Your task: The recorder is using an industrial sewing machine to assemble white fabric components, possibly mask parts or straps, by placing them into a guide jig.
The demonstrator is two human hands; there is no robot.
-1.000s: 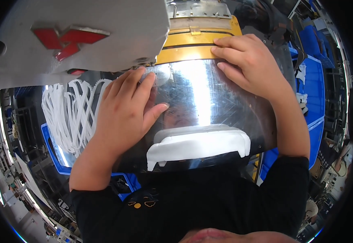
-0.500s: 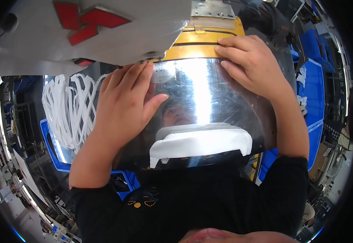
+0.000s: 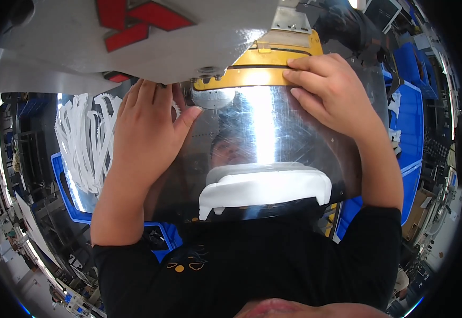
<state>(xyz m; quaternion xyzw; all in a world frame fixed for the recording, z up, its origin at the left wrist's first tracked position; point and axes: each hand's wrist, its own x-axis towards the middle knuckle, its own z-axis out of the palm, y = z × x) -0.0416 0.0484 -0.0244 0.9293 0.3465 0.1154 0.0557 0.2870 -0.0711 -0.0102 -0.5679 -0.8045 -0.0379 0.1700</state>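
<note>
My right hand (image 3: pixel 329 87) rests its outstretched fingertips on the right end of a yellow plate (image 3: pixel 265 77) with dark slots. That plate lies on the shiny metal work surface (image 3: pixel 294 132), its left part under the grey machine head (image 3: pixel 188 40). My left hand (image 3: pixel 148 119) is left of the plate, apart from it, thumb spread away from the stretched fingers. The machine head hides its fingertips. A bit of white toothed strip (image 3: pixel 176 110) shows between its thumb and fingers; no grip on it is visible. A round metal cover (image 3: pixel 213 98) sits beside the thumb.
White pieces (image 3: pixel 265 185) lie stacked at the near edge of the metal surface. Many white toothed strips (image 3: pixel 82 143) hang in a bundle at the left, above a blue bin (image 3: pixel 72 204). More blue bins (image 3: pixel 408 122) stand at the right. A dark motor-like part (image 3: pixel 347 29) is at the back.
My left hand has moved left, away from the yellow plate's edge. The right hand keeps its place on the plate. The whole view has shifted slightly.
</note>
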